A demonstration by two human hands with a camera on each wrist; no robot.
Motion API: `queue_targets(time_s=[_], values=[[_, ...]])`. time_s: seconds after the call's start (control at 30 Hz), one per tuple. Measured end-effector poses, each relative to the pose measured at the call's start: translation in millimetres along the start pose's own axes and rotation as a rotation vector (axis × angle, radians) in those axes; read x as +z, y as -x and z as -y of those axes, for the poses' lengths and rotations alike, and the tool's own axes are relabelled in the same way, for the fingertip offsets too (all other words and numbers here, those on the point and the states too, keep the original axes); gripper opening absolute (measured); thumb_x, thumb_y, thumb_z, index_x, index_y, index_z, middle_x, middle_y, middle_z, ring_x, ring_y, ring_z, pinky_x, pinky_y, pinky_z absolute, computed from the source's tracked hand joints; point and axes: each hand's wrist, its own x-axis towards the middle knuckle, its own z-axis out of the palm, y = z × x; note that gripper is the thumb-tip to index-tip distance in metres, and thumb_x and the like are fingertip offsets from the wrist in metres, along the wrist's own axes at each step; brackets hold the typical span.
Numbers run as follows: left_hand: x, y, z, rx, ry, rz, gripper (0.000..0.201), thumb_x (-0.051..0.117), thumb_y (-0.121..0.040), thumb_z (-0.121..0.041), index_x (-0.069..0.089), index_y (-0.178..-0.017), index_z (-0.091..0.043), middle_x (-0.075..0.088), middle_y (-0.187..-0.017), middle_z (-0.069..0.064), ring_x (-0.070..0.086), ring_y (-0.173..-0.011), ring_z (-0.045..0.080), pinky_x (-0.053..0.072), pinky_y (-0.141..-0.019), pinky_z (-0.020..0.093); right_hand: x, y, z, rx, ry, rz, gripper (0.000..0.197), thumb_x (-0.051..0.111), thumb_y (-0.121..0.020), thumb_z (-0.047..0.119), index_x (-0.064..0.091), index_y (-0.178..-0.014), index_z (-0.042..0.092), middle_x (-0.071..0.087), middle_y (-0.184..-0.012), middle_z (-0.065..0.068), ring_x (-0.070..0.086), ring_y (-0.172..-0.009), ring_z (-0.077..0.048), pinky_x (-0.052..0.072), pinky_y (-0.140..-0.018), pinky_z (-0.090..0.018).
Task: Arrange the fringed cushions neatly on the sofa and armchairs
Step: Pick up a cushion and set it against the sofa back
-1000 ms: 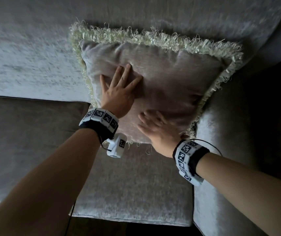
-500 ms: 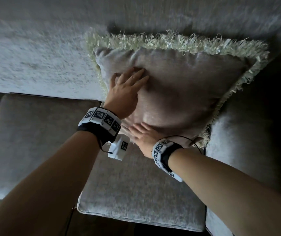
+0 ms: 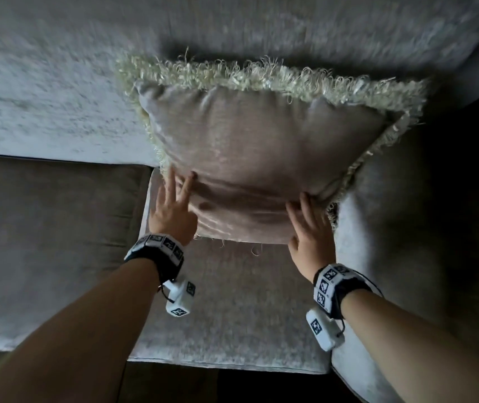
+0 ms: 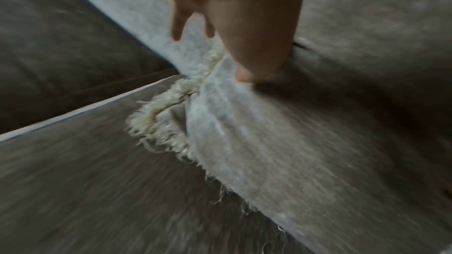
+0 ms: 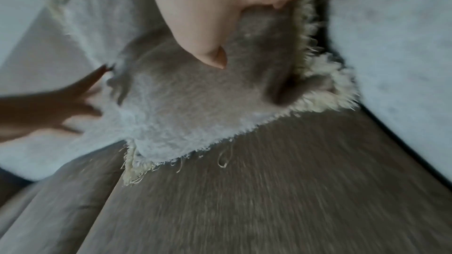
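A beige velvet cushion (image 3: pixel 261 158) with a cream fringe (image 3: pixel 261 75) leans against the sofa backrest (image 3: pixel 58 82) in the right corner of the seat. My left hand (image 3: pixel 174 205) presses with straight fingers on the cushion's lower left edge. My right hand (image 3: pixel 308 225) lies flat with straight fingers on its lower right corner, next to the armrest. In the left wrist view the thumb (image 4: pixel 257 51) pushes into the cushion (image 4: pixel 318 142) beside the fringe (image 4: pixel 161 123). In the right wrist view the cushion (image 5: pixel 190 107) sits under my right thumb (image 5: pixel 203 32), with my left hand (image 5: pixel 61 107) at its far side.
The grey sofa seat cushion (image 3: pixel 226 315) lies below the pillow, and a darker seat cushion (image 3: pixel 52 234) adjoins it on the left. The padded armrest (image 3: pixel 392 257) rises at the right. Dark floor shows below the seat's front edge.
Both hands slid from the cushion's middle down to its lower corners, the left to the left edge and the right toward the armrest. The cushion now stands squarer against the backrest.
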Motion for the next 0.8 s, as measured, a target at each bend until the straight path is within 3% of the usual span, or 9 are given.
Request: queue_targets(time_s=[0.07, 0.13, 0.17, 0.27, 0.47, 0.67, 0.73, 0.8], values=[[12, 11, 20, -0.167, 0.044, 0.180, 0.087, 0.050, -0.082, -0.015, 0.005, -0.152, -0.039, -0.006, -0.164, -0.006, 0.020, -0.148, 0.025, 0.042, -0.105, 0.051, -5, 21, -10, 0.250, -0.031, 0.066, 0.078, 0.064, -0.074, 0.006, 0.042, -0.148, 0.020, 0.023, -0.161, -0.015, 0.033, -0.143, -0.035, 0.042, -0.106, -0.049], [14, 22, 31, -0.213, 0.027, 0.326, 0.070, 0.055, -0.085, -0.022, 0.025, -0.149, -0.029, 0.018, -0.159, 0.001, 0.034, -0.140, 0.031, 0.041, -0.104, 0.053, -9, 39, -18, 0.518, -0.065, 0.272, 0.078, 0.063, -0.084, 0.014, 0.029, -0.152, 0.027, 0.019, -0.161, -0.015, 0.036, -0.141, -0.036, 0.045, -0.104, -0.046], [12, 27, 33, -0.210, 0.022, 0.356, 0.065, 0.056, -0.085, -0.024, 0.031, -0.145, -0.027, 0.029, -0.153, 0.003, 0.038, -0.137, 0.032, 0.042, -0.104, 0.052, -12, 47, -19, 0.571, -0.085, 0.368, 0.078, 0.061, -0.088, 0.018, 0.021, -0.154, 0.029, 0.017, -0.162, -0.014, 0.036, -0.141, -0.034, 0.044, -0.105, -0.044], [4, 35, 23, -0.163, 0.100, 0.402, 0.060, 0.053, -0.078, -0.027, 0.044, -0.137, -0.026, 0.048, -0.141, 0.008, 0.045, -0.131, 0.033, 0.043, -0.104, 0.052, -24, 51, -14, 0.519, -0.158, 0.412, 0.074, 0.057, -0.092, 0.024, 0.018, -0.155, 0.025, 0.022, -0.161, -0.011, 0.038, -0.139, -0.031, 0.043, -0.106, -0.043], [-55, 70, -23, -0.161, 0.133, 0.373, 0.052, 0.052, -0.090, -0.025, 0.046, -0.141, -0.021, 0.045, -0.147, 0.008, 0.043, -0.134, 0.032, 0.035, -0.112, 0.046, -77, 22, 22, 0.375, -0.301, 0.423, 0.071, 0.058, -0.093, 0.023, 0.022, -0.154, 0.023, 0.036, -0.151, -0.008, 0.052, -0.125, -0.025, 0.047, -0.101, -0.043], [-118, 138, -49, -0.238, 0.200, 0.284, 0.044, 0.051, -0.089, -0.026, 0.054, -0.133, -0.026, 0.050, -0.142, 0.004, 0.048, -0.129, 0.031, 0.039, -0.109, 0.042, -146, 19, 55, 0.212, -0.330, 0.530, 0.068, 0.050, -0.095, 0.020, 0.019, -0.155, 0.022, 0.022, -0.161, -0.008, 0.034, -0.143, -0.029, 0.037, -0.112, -0.043], [-137, 160, -57, -0.267, 0.201, 0.246, 0.042, 0.051, -0.091, -0.026, 0.054, -0.132, -0.023, 0.050, -0.142, 0.008, 0.048, -0.129, 0.031, 0.038, -0.108, 0.039, -175, 17, 69, 0.188, -0.363, 0.551, 0.070, 0.050, -0.091, 0.019, 0.021, -0.155, 0.022, 0.026, -0.160, -0.009, 0.032, -0.144, -0.029, 0.034, -0.114, -0.043], [-156, 184, -66, -0.318, 0.240, 0.208, 0.043, 0.051, -0.091, -0.025, 0.053, -0.134, -0.023, 0.049, -0.142, 0.011, 0.048, -0.130, 0.032, 0.038, -0.107, 0.037, -205, 19, 81, 0.160, -0.436, 0.556, 0.074, 0.054, -0.086, 0.031, 0.025, -0.153, 0.021, 0.033, -0.156, -0.008, 0.035, -0.143, -0.029, 0.034, -0.115, -0.044]])
